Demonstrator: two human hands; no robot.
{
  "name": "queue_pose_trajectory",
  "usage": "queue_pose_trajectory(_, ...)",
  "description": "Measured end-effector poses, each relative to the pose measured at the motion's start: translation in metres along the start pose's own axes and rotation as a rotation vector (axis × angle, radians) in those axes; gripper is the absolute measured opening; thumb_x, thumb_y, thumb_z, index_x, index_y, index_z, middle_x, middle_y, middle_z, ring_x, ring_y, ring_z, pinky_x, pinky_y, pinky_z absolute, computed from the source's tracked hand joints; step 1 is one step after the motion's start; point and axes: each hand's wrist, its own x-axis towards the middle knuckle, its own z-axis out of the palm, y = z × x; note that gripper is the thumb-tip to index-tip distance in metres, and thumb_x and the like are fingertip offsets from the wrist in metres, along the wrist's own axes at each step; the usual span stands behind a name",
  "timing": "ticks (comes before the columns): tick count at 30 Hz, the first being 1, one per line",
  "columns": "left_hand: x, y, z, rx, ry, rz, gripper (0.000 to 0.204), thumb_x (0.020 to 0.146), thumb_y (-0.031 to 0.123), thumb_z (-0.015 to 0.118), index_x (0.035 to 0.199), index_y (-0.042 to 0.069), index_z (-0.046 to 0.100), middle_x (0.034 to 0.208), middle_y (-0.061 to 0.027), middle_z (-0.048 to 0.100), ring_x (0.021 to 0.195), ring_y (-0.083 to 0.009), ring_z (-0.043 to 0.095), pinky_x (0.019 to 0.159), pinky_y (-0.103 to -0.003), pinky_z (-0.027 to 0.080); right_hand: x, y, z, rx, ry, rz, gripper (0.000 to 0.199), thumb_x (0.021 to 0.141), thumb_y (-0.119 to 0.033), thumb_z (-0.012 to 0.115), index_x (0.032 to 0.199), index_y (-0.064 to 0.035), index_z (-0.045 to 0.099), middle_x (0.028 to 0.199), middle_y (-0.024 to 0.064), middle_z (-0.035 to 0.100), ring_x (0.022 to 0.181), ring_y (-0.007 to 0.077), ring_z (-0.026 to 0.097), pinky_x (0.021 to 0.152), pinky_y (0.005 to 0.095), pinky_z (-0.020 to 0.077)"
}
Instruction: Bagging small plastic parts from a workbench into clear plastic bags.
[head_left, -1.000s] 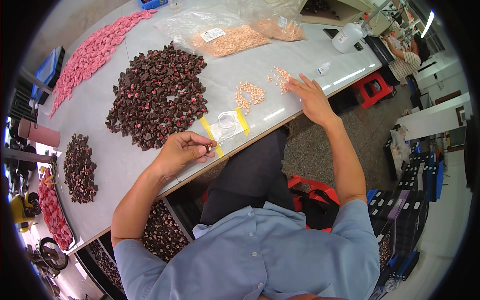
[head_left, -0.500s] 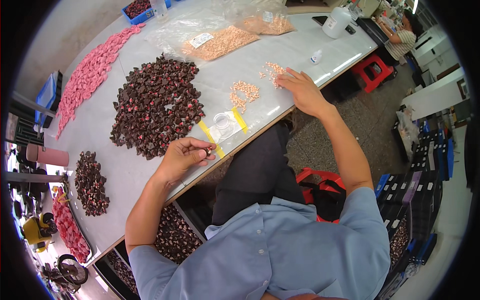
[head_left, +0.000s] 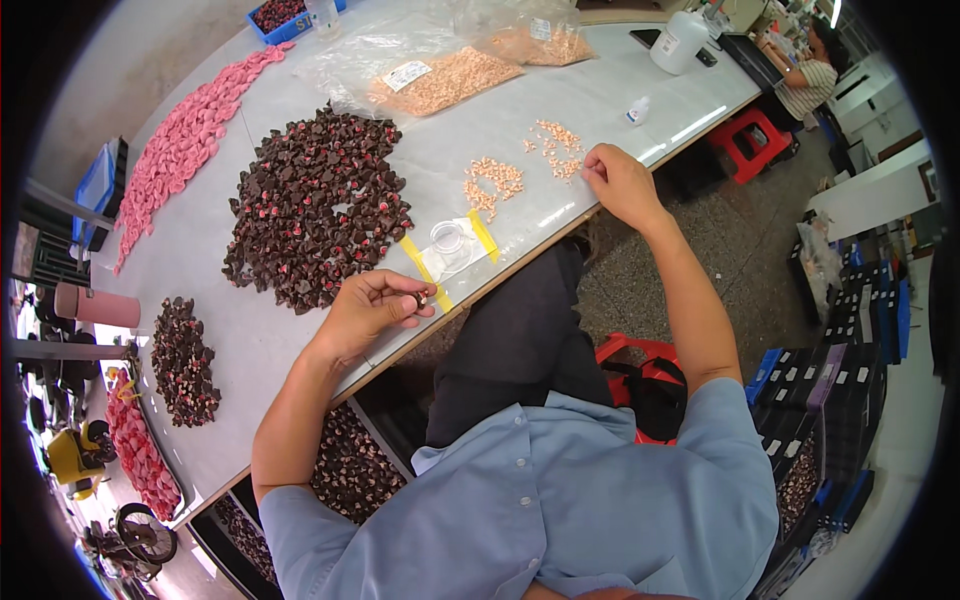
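Observation:
My left hand [head_left: 362,318] is closed at the table's front edge, with a small dark brown piece [head_left: 421,298] pinched between thumb and fingers. Red and pale spots show on that piece. Farther right, my right hand [head_left: 622,190] has its fingertips pressed together beside a scatter of tiny peach-coloured bits [head_left: 560,148]; whatever they hold is too small to make out. A second cluster of such bits [head_left: 492,180] lies to its left. Between the hands is a round clear dish [head_left: 446,238] on a white sheet, with yellow tape [head_left: 483,236] along its sides.
A big heap of dark brown pieces [head_left: 310,210] covers the left middle of the table, with a smaller heap [head_left: 184,362] nearer. Behind are pink pieces [head_left: 190,140], plastic bags of peach bits [head_left: 450,82], a small bottle [head_left: 638,110] and a white jug [head_left: 678,44]. A co-worker [head_left: 812,75] sits far right.
My right hand has drawn back to the right off the peach bits, and its fingers have gone from spread to pinched. The left hand keeps its hold on the dark piece.

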Motion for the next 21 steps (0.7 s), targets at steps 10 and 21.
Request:
queue_pose_trajectory(10,-0.005,0.0,0.001,0.019,-0.005,0.003,0.021,0.093,0.0,0.064,0.113,-0.006,0.064,0.118,-0.0156,0.069,0.101,-0.0212,0.07,0.083,-0.028,0.058,0.009,0.001,0.009,-0.083,-0.096,0.09,0.016,0.09,-0.018,0.065,0.091,-0.002,0.063,0.08,0.0119,0.068,0.075,0.0288,0.065,0.068,0.0388,0.0505)
queue_pose_trajectory(21,-0.007,0.001,-0.003,0.062,-0.169,-0.029,0.022,0.093,0.015,0.07,0.106,-0.002,0.067,0.108,-0.0133,0.072,0.088,-0.0177,0.072,0.073,-0.028,0.058,-0.053,-0.161,0.014,0.563,-0.301,-0.407,0.009,0.086,-0.001,0.068,0.086,-0.0034,0.06,0.069,0.0049,0.059,0.059,0.0137,0.057,0.054,0.0286,0.0431)
